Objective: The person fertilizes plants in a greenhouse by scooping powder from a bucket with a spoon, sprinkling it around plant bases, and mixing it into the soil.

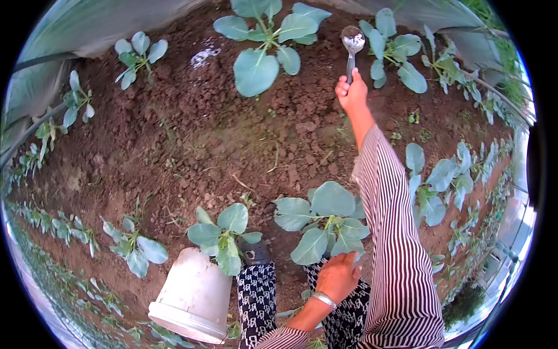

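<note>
My right hand [353, 93] reaches far forward, its fingers closed round the handle of a metal spoon [351, 57]. White powder or granules lie in the bowl of the spoon, with something brown beside them. The bowl hovers over or rests on the soil, left of a leafy plant [397, 49]; I cannot tell which. My left hand [338, 278], with a silver bracelet [324, 299] at the wrist, lies over my knee, against the lower leaves of a broad-leaved plant [328, 218]. Its fingers look stretched out and hold nothing that I can see.
A white bucket [192, 291] leans beside my leg at the lower left, its inside hidden. A large plant [270, 43] grows ahead, with a white patch [205, 53] on the soil to its left. Several more plants stand in rows. Plastic sheeting [116, 26] borders the far edge.
</note>
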### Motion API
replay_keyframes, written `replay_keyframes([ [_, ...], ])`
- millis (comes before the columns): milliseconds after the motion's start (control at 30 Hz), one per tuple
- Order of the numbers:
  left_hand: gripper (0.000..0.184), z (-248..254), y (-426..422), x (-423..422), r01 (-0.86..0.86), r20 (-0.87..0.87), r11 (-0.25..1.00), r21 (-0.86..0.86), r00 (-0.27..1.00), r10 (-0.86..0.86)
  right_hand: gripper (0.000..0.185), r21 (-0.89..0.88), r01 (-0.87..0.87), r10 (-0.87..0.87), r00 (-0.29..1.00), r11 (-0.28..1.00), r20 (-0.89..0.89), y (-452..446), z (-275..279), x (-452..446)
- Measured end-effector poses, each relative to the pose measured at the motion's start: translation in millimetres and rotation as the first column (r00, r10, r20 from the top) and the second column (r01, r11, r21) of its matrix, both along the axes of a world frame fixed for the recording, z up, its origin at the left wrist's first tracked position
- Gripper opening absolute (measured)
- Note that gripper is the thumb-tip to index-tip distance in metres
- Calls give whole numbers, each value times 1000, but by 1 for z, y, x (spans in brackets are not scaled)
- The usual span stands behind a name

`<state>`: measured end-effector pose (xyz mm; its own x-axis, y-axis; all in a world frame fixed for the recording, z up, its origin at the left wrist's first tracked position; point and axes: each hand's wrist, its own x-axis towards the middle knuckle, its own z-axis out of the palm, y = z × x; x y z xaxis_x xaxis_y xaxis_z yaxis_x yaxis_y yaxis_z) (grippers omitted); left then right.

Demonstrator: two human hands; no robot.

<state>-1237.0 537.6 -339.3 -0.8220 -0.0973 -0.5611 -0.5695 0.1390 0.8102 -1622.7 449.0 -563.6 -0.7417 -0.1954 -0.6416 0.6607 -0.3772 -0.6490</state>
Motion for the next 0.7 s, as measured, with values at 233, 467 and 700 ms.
replay_keyframes([
  [233,37,4,-16,1,-66,37,998,-3,997,66,34,517,-125,225,965,847,-135,-7,36,62],
  [467,40,9,-41,7,-25,96,994,106,995,14,41,867,-342,923,262,362,-283,25,13,201],
  [700,34,-11,-61,34,-134,121,987,86,985,123,52,987,134,970,-238,84,-50,-120,-30,205],
])
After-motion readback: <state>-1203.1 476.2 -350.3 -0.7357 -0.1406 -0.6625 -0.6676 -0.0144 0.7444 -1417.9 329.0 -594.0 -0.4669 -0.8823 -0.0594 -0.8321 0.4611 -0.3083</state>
